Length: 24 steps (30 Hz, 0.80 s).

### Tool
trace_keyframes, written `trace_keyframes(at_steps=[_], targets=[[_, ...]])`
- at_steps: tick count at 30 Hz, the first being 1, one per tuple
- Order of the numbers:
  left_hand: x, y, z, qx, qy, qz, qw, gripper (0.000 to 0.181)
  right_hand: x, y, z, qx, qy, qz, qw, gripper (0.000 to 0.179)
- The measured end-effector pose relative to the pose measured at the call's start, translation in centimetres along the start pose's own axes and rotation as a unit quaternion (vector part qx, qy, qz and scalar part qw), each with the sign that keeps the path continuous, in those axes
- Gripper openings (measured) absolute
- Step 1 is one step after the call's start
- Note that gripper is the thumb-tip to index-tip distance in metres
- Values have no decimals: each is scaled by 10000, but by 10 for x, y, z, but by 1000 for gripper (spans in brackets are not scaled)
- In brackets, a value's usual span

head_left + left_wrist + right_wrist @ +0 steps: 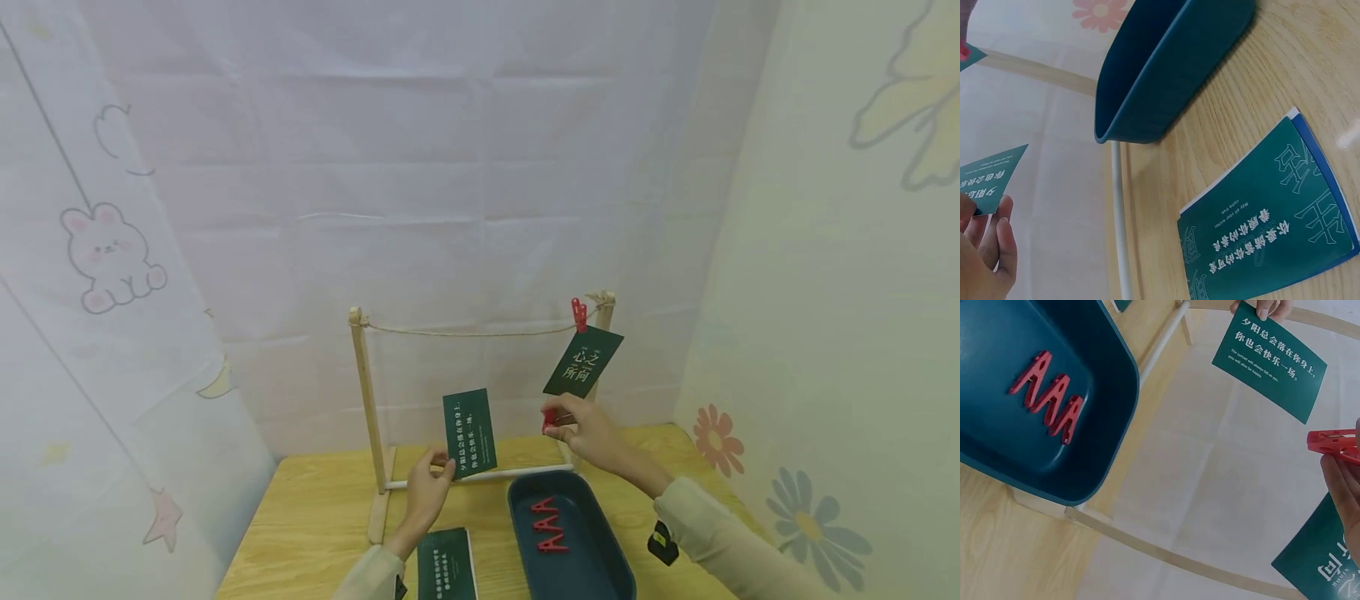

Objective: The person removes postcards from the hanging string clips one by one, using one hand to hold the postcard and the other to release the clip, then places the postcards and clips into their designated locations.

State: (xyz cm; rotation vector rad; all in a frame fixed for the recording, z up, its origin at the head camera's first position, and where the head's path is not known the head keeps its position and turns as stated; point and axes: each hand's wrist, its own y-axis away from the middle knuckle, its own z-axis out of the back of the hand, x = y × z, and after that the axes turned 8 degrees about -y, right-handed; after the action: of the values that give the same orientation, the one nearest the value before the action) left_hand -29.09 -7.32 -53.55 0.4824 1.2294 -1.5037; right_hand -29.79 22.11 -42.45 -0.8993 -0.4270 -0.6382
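Observation:
My left hand point(429, 493) pinches a dark green card point(470, 433) by its lower corner, with white lettering facing me. Between the thumb and fingers of my right hand point(592, 435) is a red clothespin point(1334, 442), its tip pointing toward the card in the right wrist view. Above that hand, another green card point(583, 361) hangs tilted from the twine point(472, 335), held by a second red clothespin point(579, 315) near the right post. The card in my left hand is below the twine and apart from it.
A dark blue tray point(617, 560) stands on the wooden table point(300, 533), with three red clothespins point(549, 525) lying inside. Left of it lies a stack of green cards point(1260, 219). The wooden frame point(366, 392) holds up the twine, with a white bar point(1119, 219) low between its posts.

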Motion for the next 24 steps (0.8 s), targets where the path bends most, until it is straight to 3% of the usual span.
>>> trace_keyframes(at_steps=[4,11,18,24], targets=[[4,2,1,-9,4,-18,10000,9,-7,5,-4,156,-96,46,9998,32],[10,6,3,3,96,107,9999,9,-12,14,-10,544,-99,-340,9979,30],[15,11,6,-25,-10,108,9999,8,-16,23,-16,908,-380,-454,9941,29],[21,15,10,54,-57,204,9998,9,-21,29,-18,1261,-208,-743,9890,27]])
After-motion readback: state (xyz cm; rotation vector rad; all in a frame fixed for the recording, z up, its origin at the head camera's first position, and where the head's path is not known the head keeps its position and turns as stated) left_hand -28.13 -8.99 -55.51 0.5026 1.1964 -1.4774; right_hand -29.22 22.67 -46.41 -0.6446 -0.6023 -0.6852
